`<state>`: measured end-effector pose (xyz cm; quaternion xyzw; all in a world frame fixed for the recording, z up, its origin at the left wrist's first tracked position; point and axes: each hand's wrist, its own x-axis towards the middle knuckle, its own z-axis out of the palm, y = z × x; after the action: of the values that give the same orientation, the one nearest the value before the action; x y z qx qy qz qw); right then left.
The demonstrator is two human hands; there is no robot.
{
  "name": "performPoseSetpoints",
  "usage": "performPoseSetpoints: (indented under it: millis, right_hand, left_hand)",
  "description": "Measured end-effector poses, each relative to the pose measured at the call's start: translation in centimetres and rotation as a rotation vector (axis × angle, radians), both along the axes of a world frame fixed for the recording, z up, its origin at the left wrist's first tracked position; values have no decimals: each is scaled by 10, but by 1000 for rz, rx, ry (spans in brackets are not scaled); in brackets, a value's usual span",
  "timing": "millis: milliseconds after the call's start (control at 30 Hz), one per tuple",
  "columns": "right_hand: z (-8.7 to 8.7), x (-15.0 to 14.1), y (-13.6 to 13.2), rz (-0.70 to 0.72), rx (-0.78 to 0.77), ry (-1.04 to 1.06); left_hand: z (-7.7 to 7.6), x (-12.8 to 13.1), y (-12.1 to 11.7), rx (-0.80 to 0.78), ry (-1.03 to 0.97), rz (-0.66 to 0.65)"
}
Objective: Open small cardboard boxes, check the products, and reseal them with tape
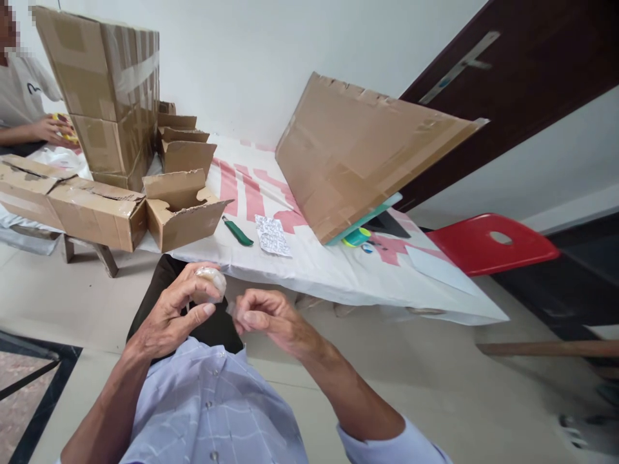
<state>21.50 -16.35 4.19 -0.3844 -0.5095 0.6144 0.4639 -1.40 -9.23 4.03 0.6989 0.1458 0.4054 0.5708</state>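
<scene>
My left hand (181, 309) is wrapped round what looks like a roll of clear tape (213, 282), above my lap. Close by on its right, my right hand (268, 319) is closed in a pinch. A small translucent strip (231, 309) shows at its fingertips, probably tape; whether it joins the roll I cannot tell. On the table edge in front of my hands lie a green utility knife (238, 232) and a silver printed foil sheet (272, 236).
An opened cardboard box (186, 219) stands at the table's front edge, beside closed boxes (97, 209) and a tall taped stack (120, 84). A large cardboard sheet (362, 154) leans at the back. A red stool (493, 245) is right. Another person (29, 103) sits far left.
</scene>
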Motion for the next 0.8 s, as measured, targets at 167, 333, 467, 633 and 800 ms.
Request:
performPoseSetpoints:
  millis: [167,333,467,633,800]
  right_hand:
    - [25,20,-4,-65,151,-216]
    - [50,16,-2,-6,280,-369]
    - [68,10,2,14,377,-495]
    - [81,10,6,93,352,-636]
    - [84,5,13,117,275,-692]
  left_hand:
    - [-3,6,-8,-260,-67,-61]
    - [-3,14,-15,-453,-48,-116]
    - [-5,17,-16,-500,10,-145]
    - [-6,17,-14,-385,57,-153]
    - [-6,13,-14,-241,145,-130]
